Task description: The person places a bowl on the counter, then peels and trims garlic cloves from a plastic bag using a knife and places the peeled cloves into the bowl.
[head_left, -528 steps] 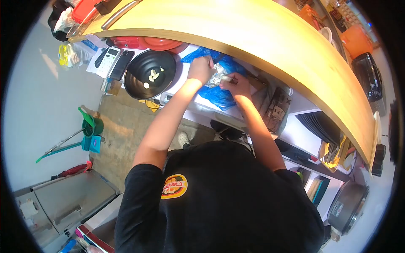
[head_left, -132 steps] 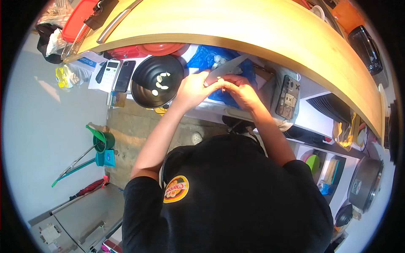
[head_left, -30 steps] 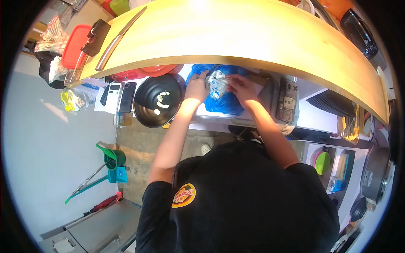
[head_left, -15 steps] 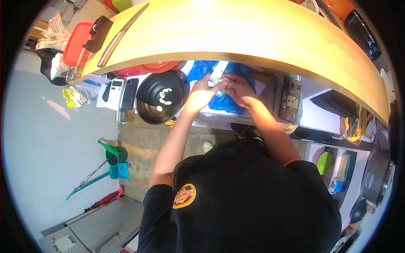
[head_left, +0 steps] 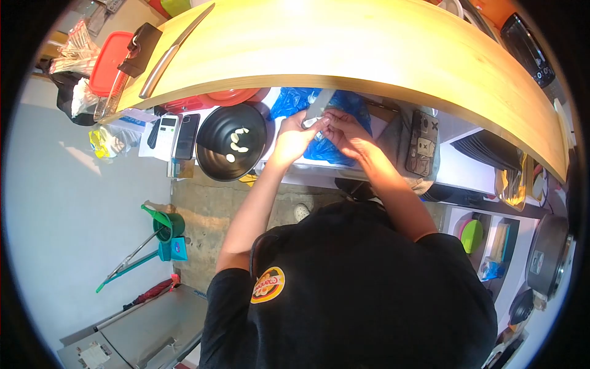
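Observation:
My left hand (head_left: 291, 139) is closed around the lower end of a knife, whose pale blade (head_left: 322, 101) points up and away over a blue plastic bag (head_left: 332, 150). Against it, my right hand (head_left: 349, 135) is pinched; whatever lies between its fingertips is too small to make out. The fingertips of both hands meet above the bag. Left of my hands sits a black bowl (head_left: 211, 140) with several pale, clove-like pieces (head_left: 235, 139) in it.
Above the worktop curves a wooden counter (head_left: 369, 43) carrying another knife (head_left: 175, 52). A calculator (head_left: 165, 132) and a phone (head_left: 186, 136) lie left of the bowl. A patterned phone (head_left: 423, 142) lies at the right, near stacked black plates (head_left: 485, 150).
Since about a second ago, my hands have come together over the bag, and the knife blade now shows between them. My right hand has left the pale wrapping. The bowl holds more pieces than in the oldest frame.

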{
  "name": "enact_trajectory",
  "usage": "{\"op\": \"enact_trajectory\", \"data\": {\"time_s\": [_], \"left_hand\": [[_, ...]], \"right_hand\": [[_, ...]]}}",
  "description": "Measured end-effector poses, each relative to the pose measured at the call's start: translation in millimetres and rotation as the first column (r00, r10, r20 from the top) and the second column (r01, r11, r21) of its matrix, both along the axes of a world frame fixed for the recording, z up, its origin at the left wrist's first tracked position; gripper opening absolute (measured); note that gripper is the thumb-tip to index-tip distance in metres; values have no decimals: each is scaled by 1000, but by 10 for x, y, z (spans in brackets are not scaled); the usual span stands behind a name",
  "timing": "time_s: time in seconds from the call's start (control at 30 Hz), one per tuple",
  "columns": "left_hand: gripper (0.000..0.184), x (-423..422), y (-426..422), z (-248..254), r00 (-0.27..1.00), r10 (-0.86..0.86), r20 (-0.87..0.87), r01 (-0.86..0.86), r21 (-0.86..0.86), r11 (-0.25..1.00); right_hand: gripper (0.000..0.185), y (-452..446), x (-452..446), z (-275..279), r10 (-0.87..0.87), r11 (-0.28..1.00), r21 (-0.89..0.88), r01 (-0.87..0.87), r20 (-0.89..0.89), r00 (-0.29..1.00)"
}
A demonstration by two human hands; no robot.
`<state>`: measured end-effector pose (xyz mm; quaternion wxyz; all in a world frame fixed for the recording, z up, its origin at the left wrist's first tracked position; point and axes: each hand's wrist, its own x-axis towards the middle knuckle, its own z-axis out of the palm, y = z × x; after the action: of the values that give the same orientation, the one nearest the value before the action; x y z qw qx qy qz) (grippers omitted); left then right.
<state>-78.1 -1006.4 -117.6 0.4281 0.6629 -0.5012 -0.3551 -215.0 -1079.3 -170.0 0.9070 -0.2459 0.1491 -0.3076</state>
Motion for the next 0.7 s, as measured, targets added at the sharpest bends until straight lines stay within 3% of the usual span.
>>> {"op": "enact_trajectory", "data": {"time_s": [0.13,0.3,0.43,0.5,0.63,0.7], "left_hand": [[28,10,1,-40,996,13,88,-12,-11,1000],[39,-61,74,268,891,38,453,-77,68,995],[47,-56,66,174,762,57,645,-66,-10,998],[46,-59,64,112,728,53,684,-27,-48,998],[47,-77,60,68,675,104,730,59,-194,979],[47,-111,64,141,708,-7,706,54,-45,998]], "right_hand": [[13,30,30,11,-17,1000,18,16,45,999],[6,120,54,102,-118,987,112,116,20,993],[2,129,83,-5,-178,912,368,183,-47,983],[3,56,68,-79,-158,849,504,161,-48,986],[3,72,35,-9,-193,828,517,217,-101,976],[4,76,16,-12,-206,813,540,218,-83,975]]}}
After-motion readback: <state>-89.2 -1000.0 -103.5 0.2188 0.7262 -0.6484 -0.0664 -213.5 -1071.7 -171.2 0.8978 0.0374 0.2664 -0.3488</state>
